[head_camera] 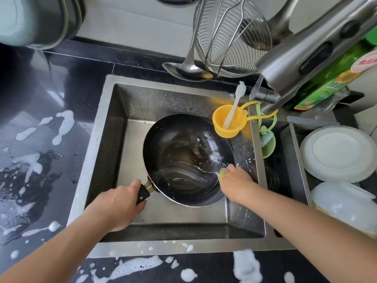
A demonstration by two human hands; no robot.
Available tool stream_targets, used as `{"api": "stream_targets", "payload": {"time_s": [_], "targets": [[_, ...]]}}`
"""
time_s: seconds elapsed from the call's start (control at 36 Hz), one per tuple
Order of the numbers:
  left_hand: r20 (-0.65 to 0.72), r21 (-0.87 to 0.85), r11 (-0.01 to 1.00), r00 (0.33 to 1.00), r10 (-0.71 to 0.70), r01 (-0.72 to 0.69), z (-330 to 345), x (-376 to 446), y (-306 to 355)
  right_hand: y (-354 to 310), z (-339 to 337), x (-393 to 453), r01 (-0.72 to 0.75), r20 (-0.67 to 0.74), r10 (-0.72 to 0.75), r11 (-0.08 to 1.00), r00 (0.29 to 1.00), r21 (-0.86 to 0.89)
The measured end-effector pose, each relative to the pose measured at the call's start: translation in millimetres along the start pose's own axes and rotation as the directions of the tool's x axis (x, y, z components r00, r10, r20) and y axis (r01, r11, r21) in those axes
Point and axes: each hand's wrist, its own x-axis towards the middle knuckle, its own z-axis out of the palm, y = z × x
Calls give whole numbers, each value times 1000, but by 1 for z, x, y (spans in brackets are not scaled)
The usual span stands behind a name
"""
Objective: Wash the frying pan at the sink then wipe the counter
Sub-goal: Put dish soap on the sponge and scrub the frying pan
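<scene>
Right now the frying pan (pixel 187 158) lies tilted in the steel sink (pixel 106 139), toward the basin's right wall, with its handle pointing at the near left corner. My left hand (pixel 118 205) has its fingers curled round the black handle (pixel 142 194) and holds the pan steady. My right hand (pixel 236 180) is at the pan's right rim, its fingers closed on a yellow-green sponge (pixel 222 173) that presses against the inner wall; thin white soap streaks arc across the pan's near side beside it.

At the far right corner of the sink a yellow strainer cup (pixel 227 123) hangs over the basin with a white brush (pixel 234 103) standing in it, and a green holder (pixel 267 141) hangs on the right wall next to it. The tap (pixel 306 56) reaches in above from the right. A ladle (pixel 185 70) and a wire skimmer (pixel 230 35) hang at the back edge of the counter.

Blobs of white foam (pixel 63 125) lie scattered on the dark counter (pixel 67 88) left of the sink and along its near edge. White plates (pixel 336 154) sit in the compartment to the right.
</scene>
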Motion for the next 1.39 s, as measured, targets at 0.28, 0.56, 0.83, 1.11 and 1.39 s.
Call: {"api": "stream_targets", "payload": {"time_s": [0.28,0.56,0.83,1.11,1.39], "targets": [[0,7,1000,1000,8,-8,2,3,-1,-64,-46,-2,195,81,-315,749,946,633],[-43,94,994,998,-44,48,-1,-16,2,-88,-54,-17,232,33,-277,860,960,455],[-99,157,987,995,-7,23,1,-27,-5,-40,-2,12,245,34,-282,881,959,405],[-81,159,987,997,0,13,1,-24,-3,-99,-23,41,461,-294,-356,652,887,603],[-56,134,991,998,-5,13,-1,-21,-3,-115,-31,65,409,-386,-138,221,912,886]]}}
